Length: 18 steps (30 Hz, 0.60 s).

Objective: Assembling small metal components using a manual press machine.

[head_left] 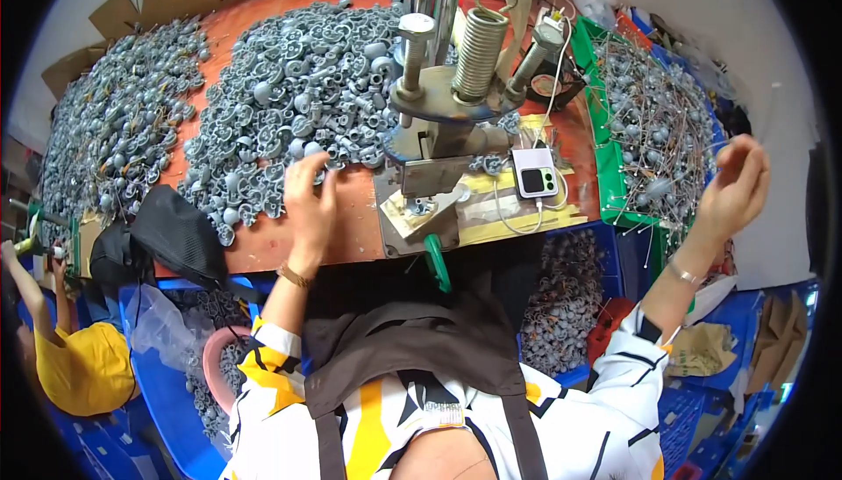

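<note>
My left hand (309,204) is at the near edge of a big heap of grey plastic parts (289,85), its thumb and forefinger closing on a small grey plastic part (334,161). Out to the right, my right hand (738,189) is raised beside a green-edged bin (611,168) of grey pieces with thin wires. Its fingers are pinched at the end of a thin wire (706,147), whose far end blurs against the bin's contents. Between my hands stands a metal bench press (434,173) with a spring and a green handle (436,262). Neither hand touches it.
A white device (535,173) with cables lies right of the press, near a small fan (548,85). A second heap (123,120) covers the far left. Blue crates (167,375) stand below the red tabletop (351,217). Another person in yellow (88,366) works at left.
</note>
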Tool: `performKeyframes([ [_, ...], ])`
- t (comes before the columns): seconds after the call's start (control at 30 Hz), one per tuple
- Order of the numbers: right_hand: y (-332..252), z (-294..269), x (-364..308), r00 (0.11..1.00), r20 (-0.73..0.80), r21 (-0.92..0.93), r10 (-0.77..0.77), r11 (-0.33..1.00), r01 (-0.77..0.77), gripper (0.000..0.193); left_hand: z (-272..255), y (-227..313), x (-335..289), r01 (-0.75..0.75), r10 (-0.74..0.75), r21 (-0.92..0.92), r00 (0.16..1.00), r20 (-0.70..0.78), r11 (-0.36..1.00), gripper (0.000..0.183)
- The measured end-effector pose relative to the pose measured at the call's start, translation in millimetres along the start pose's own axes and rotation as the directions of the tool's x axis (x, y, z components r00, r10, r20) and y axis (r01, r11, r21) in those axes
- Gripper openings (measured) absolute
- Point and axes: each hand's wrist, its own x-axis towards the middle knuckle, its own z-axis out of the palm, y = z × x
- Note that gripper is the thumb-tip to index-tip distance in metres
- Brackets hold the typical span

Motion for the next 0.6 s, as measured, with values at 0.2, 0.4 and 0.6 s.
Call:
performKeyframes([
  [0.2, -37.6, 59.6, -126.2, 0.728, 0.568, 0.455, 0.384, 0.591, -0.666, 0.03, 9.4, -29.9, 58.0, -0.314, 0.272, 0.3, 0.947, 0.173, 0.901, 0.018],
  [0.4, -61.0, 94.4, -179.8, 0.526, 0.807, 0.314, 0.269, 0.559, -0.768, 0.012, 11.5, -19.9, 87.6, -0.486, 0.177, 0.52, 0.827, 0.534, 0.703, 0.011],
  [0.6, -60.3, 85.5, -206.9, 0.348, 0.811, 0.115, 0.47, 0.456, -0.883, 0.007, 10.2, -23.2, 79.3, -0.461, 0.344, 0.504, 0.886, 0.312, 0.731, 0.006],
])
